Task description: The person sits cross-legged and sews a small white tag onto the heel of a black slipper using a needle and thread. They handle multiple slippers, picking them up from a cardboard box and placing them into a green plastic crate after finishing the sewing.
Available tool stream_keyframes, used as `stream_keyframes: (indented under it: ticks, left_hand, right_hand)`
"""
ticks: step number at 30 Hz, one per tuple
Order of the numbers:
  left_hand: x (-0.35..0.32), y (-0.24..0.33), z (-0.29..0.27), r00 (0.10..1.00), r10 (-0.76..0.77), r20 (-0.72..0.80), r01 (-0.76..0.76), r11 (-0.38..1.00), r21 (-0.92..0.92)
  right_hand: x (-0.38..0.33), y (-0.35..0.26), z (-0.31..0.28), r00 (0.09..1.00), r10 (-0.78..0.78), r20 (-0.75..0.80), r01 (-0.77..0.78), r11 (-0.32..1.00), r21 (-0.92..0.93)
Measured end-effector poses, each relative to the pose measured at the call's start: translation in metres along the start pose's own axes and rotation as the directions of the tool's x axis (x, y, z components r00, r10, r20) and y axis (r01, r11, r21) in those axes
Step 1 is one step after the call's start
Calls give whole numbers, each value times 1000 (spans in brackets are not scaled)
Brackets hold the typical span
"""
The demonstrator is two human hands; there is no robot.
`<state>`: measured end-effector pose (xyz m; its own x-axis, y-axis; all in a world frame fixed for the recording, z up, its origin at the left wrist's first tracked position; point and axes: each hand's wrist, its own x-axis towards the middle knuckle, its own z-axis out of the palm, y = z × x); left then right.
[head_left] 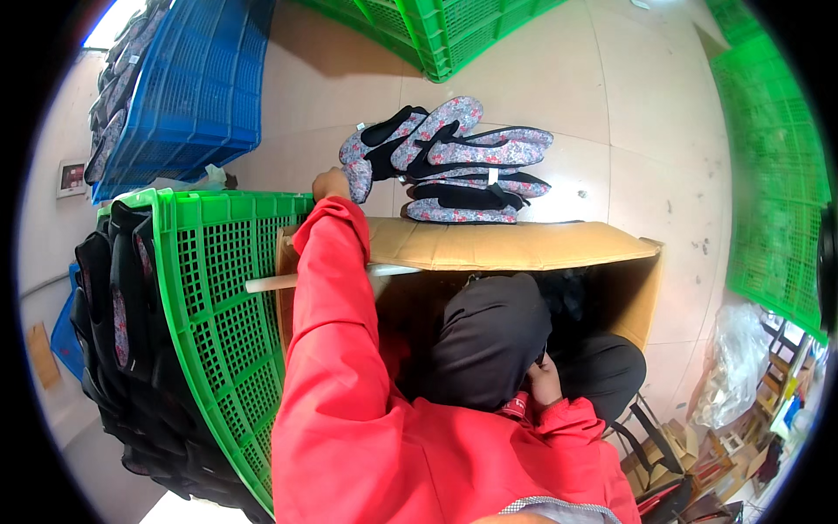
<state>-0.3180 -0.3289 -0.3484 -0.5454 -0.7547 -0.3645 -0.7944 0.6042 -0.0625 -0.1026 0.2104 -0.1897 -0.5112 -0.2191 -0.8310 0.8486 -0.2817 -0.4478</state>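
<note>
My left hand (331,184) reaches out past the cardboard box and is closed on a black shoe with a grey-and-red floral pattern (358,180). This shoe lies at the left end of a loose pile of similar floral shoes (489,148) on the floor. Low by my knee, my right hand (546,382) rests against the dark trouser leg (489,341). Its fingers are partly hidden, so whether they hold anything does not show.
An open cardboard box (506,246) stands before me, dark things inside. To its left is a green crate (218,249) beside black shoes (122,288). A blue crate (196,87) and other green crates (777,175) stand around. A clear plastic bag (738,362) lies at right.
</note>
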Motion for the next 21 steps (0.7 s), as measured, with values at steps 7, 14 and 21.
stream_keyframes:
  ticks: [7, 14, 21]
  left_hand:
    - [12, -48, 15, 999, -4, -42, -23, 786, -618]
    - [-44, -12, -40, 732, 681, -28, 382, -444, -810]
    - [-243, 33, -201, 196, 864, -465, -625, -255, -738]
  right_hand:
    - [-6, -8, 11, 1000, -14, -21, 13, 999, -33]
    - [-12, 1, 1, 1000, -26, -8, 26, 999, -47]
    - [-25, 9, 5, 997, -56, -46, 57, 998, 15]
